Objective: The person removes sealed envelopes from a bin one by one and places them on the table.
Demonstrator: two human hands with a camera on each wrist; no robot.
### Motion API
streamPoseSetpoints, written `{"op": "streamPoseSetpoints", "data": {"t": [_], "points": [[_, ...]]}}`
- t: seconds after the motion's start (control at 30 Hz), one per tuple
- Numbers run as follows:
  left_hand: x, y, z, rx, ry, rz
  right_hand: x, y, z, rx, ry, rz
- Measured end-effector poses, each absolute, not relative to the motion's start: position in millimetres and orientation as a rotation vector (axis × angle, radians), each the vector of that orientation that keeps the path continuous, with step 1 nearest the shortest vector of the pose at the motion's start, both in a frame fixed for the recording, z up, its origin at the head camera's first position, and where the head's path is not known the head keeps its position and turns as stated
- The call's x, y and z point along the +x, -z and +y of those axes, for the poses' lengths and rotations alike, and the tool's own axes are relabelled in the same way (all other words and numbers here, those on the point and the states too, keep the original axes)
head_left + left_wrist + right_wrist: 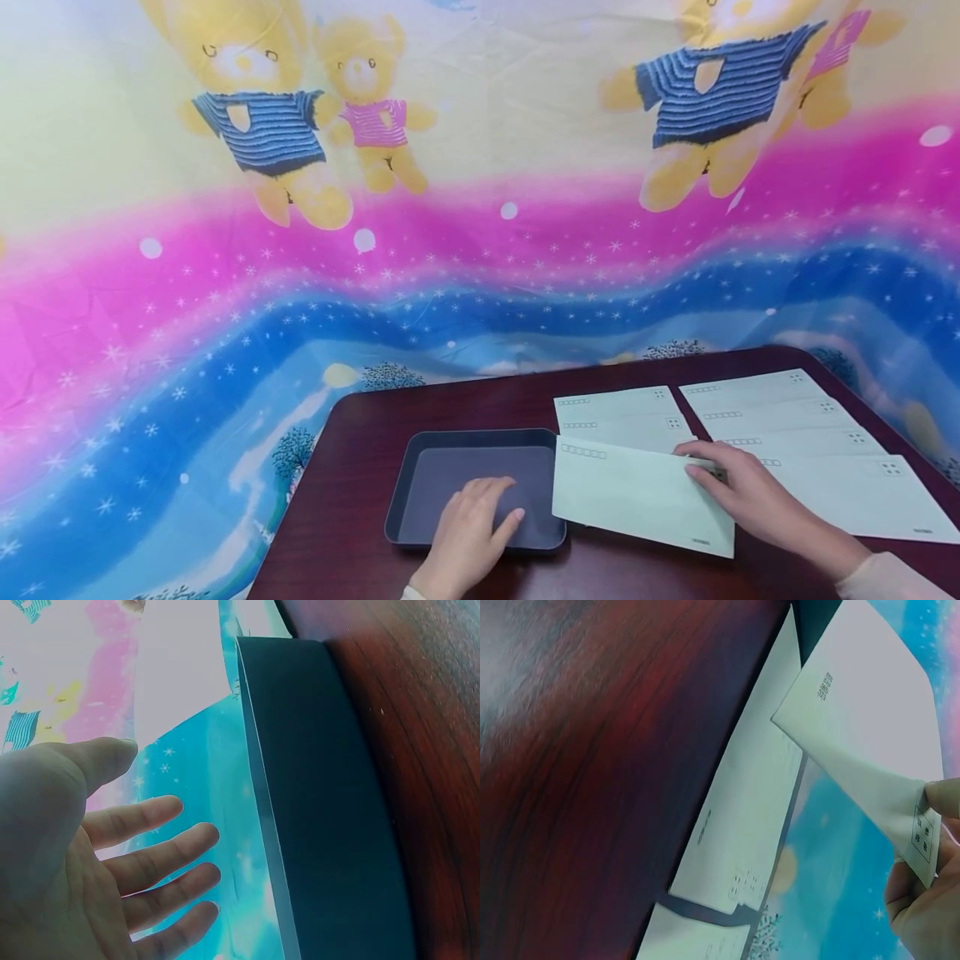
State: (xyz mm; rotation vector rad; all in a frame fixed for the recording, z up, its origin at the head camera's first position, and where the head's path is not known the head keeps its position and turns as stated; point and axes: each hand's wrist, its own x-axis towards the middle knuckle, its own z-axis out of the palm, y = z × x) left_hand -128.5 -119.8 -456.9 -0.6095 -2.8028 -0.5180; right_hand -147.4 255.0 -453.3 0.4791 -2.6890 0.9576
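Note:
My right hand (750,487) pinches the upper right corner of a pale envelope (637,500). In the right wrist view the thumb lies on the envelope (877,727) near its printed stamp box, and the paper bends at that corner. The envelope is raised, its left edge at the right rim of a dark shallow tray (420,492). My left hand (468,533) is over the tray, fingers loosely bent and holding nothing. In the left wrist view its fingers are spread apart beside the tray's dark outer wall (322,802).
Behind the held envelope lies a column of overlapping envelopes (611,402). To its right, a second column of several envelopes (862,500) reaches toward the table's right edge. The dark red wooden table (330,517) ends at a cartoon-bear cloth (480,250) hanging behind it.

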Motion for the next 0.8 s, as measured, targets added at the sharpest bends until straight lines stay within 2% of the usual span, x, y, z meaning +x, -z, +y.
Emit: {"op": "streamPoseSetpoints", "data": {"t": [0.8], "points": [[-127, 460, -104, -0.703, 0.500, -2.809, -142, 455, 288, 0.475, -0.866, -2.709]]}}
